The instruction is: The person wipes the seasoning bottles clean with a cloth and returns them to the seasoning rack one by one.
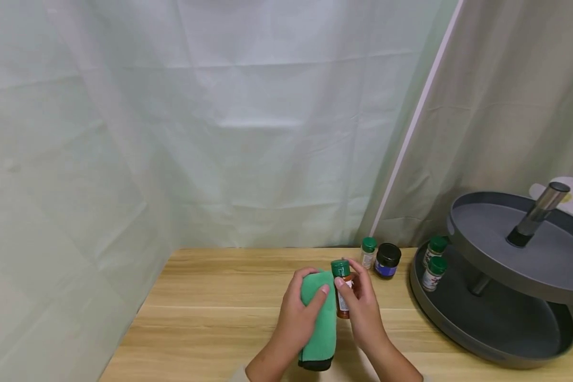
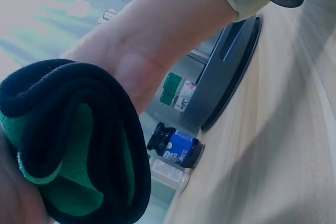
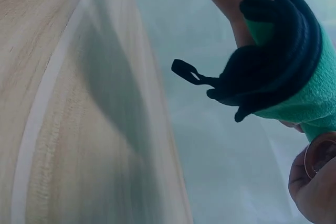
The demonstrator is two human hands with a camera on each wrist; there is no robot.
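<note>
My left hand (image 1: pixel 296 313) grips a folded green cloth (image 1: pixel 321 329) with a black edge; in the left wrist view the folds of the cloth (image 2: pixel 113 145) fill the lower left. Beside it my right hand (image 1: pixel 363 307) holds a spice jar (image 1: pixel 344 307) upright between thumb and fingers. This jar has a green cap, a white label and reddish-brown contents. The cloth lies right along the jar's left side, above the table. From below, the right wrist view shows the round base of the jar (image 3: pixel 321 156) and a black loop (image 3: pixel 186 72) hanging from the cloth.
Behind the right hand stand a green-capped jar (image 1: pixel 368 253) and a black-lidded jar (image 1: pixel 388 261) with a blue label. A grey two-tier turntable (image 1: pixel 496 345) takes up the right side, with two green-capped jars (image 1: pixel 433 273) on its lower tier. Curtains border the wooden table (image 1: pixel 210 297).
</note>
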